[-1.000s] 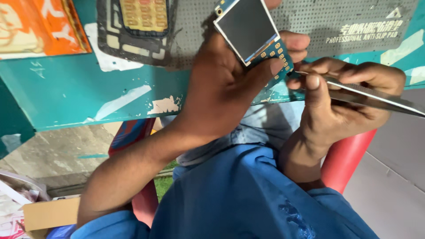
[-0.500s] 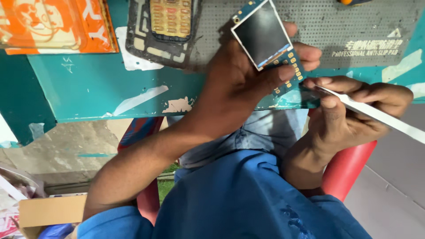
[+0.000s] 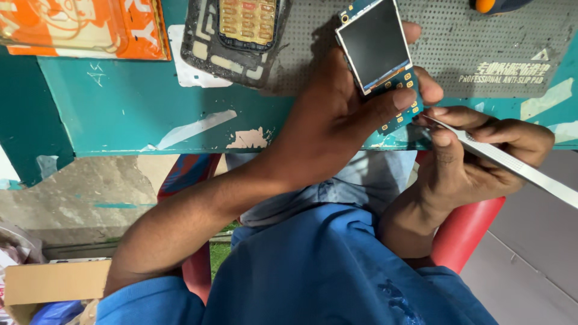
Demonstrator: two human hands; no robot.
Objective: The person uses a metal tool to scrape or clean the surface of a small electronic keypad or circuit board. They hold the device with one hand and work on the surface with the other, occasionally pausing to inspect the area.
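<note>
My left hand (image 3: 337,120) grips a small phone circuit board (image 3: 379,57) with a dark screen on top and a blue lower part dotted with gold contacts. It holds the board tilted above the table's edge. My right hand (image 3: 475,156) pinches a long flat metal tool (image 3: 518,168), like tweezers or a pry blade. The tool's tip touches the blue lower corner of the board near my left thumb.
A grey anti-slip mat (image 3: 481,48) covers the teal table (image 3: 120,102). A phone housing with a gold keypad (image 3: 241,30) lies on it. An orange package (image 3: 78,27) sits at the far left. A red chair (image 3: 463,229) and a cardboard box (image 3: 48,286) are below.
The view has shifted, so the table, board and both hands sit lower and further right in frame. The tool's tip stays at the board's lower corner.
</note>
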